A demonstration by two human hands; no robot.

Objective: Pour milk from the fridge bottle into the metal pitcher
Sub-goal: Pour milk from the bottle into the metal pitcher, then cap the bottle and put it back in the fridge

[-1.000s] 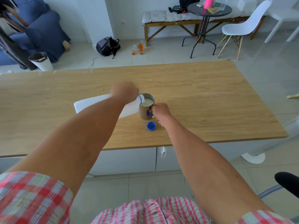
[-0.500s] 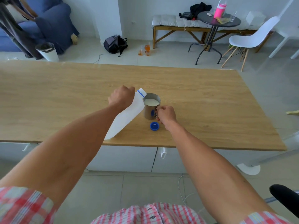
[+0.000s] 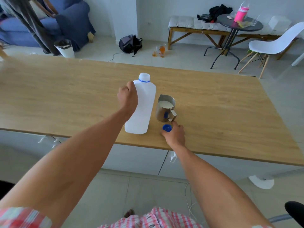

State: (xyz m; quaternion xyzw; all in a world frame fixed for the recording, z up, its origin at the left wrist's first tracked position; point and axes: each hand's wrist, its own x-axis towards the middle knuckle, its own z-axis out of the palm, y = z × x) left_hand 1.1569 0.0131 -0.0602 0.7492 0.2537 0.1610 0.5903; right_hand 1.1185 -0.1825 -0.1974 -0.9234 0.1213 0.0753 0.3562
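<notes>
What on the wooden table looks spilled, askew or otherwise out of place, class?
Nothing looks spilled. The white plastic milk bottle stands uncapped in the left hand; its blue screw cap lies on the wooden table at the right hand. The metal pitcher stands upright, holding milk.

The bottle [image 3: 143,104] is matt, milky-white plastic with a blue plastic neck ring, the pitcher [image 3: 165,109] is brushed, softly reflective metal, the cap [image 3: 167,128] is smooth blue plastic, the table [image 3: 222,102] is satin, light-grained wood, and the checked sleeve [image 3: 24,217] is woven cloth.
</notes>
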